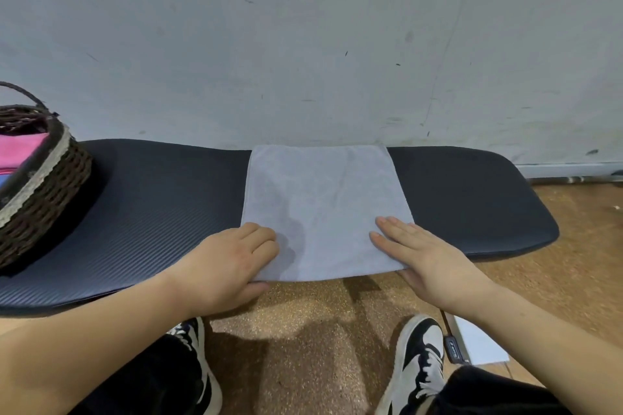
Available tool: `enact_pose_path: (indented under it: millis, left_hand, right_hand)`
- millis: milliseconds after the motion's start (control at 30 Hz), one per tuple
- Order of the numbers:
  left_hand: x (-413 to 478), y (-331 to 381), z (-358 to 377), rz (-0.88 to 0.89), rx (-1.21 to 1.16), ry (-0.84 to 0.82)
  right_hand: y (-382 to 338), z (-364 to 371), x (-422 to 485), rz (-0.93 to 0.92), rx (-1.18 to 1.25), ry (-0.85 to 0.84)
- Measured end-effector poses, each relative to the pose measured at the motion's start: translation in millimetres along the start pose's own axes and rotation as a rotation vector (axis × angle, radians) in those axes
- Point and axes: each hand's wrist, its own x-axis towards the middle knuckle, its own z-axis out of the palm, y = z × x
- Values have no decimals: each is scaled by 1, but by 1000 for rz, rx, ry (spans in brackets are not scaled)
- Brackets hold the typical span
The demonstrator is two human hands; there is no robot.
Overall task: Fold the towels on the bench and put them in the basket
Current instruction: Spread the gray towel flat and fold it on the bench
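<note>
Head: one grey towel (320,205), one basket (43,185); left hand (229,263) grip pinching its edge, right hand (428,263) spread flat.

Bench (151,212) is running left to right in front of you, its back edge sitting against the wall (303,44). Towel (320,199) is lying flat across the bench's middle, reaching from the bench's back edge to its front edge. Basket (43,185) is standing on the bench's left end, folded cloth (23,148) lying inside it. Your left hand (229,263) is gripping the towel's left corner at the bench's front edge, thumb going underneath. Your right hand (428,259) is lying flat on the towel's right corner at that same edge. Your shoes (421,357) are standing on the floor (303,330) before the bench's middle. A flat panel (482,344) is lying on the floor before the bench's right half.
</note>
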Motion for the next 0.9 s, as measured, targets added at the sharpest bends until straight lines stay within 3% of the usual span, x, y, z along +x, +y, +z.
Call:
enact_pose_path:
  millis: [167, 267, 367, 500, 600, 733, 900]
  left_hand:
    - [2, 3, 2, -3, 14, 27]
    - [-2, -2, -11, -133, -224, 96]
    - [-7, -7, -31, -338, -539, 58]
    - [-13, -12, -48, -421, -651, -62]
    - [-7, -11, -60, -521, -802, -64]
    - [2, -17, -75, -622, -1018, -50]
    - [32, -37, -74, -706, -820, 132]
  right_hand:
    - [0, -21, -5, 66, 195, -61]
    - [-2, -37, -4, 202, 385, -68]
    - [-2, -53, -3, 288, 485, -73]
    - [2, -74, 0, 308, 574, -130]
    - [5, -89, 3, 340, 670, -155]
    - [10, -98, 18, 495, 903, -15]
    - [17, -91, 60, 657, 938, 214]
